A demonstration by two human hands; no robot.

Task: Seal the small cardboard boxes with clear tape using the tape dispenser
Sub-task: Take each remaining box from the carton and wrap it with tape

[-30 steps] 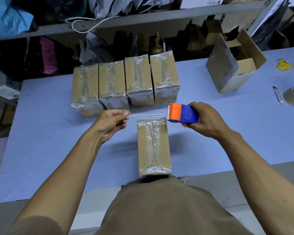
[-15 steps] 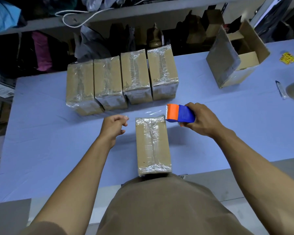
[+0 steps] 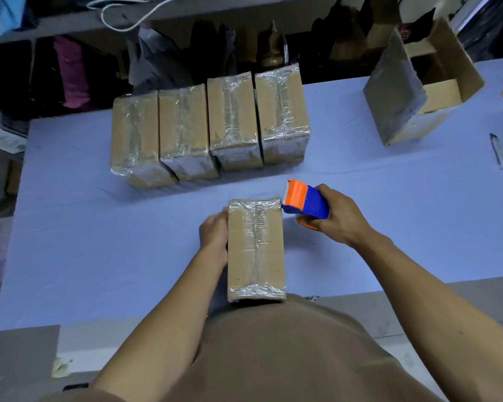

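**Cardboard box under my hands, strip going over the far end**

Cardboard, wrapped in clear tape along its middle seam and across both ends: that is the box [image 3: 255,249] in front of me, lying lengthwise on the blue table [image 3: 99,242], its near end at the table's edge by my body. My left hand [image 3: 214,236] lies flat against the box's left side, fingers fairly straight along the wall, so it steadies and does not clamp. My right hand [image 3: 336,217] is closed around the blue body of the dispenser [image 3: 304,200], whose orange head touches, or nearly touches, the far right corner of the box.

I judge that this step is to finish the strip across the far end. To do it well, I should keep the left hand pressing so the box does not slide, hold the orange head low against the cardboard, and pull in one even line. Then I tilt the dispenser so its blade cuts cleanly, and I rub the loose tail down flat. Clear tape wrinkles easily; a slack pull would leave folds like those already visible.

Four taped boxes [image 3: 209,129] stand in a row further back, side by side. An open carton [image 3: 421,82] is at the far right.
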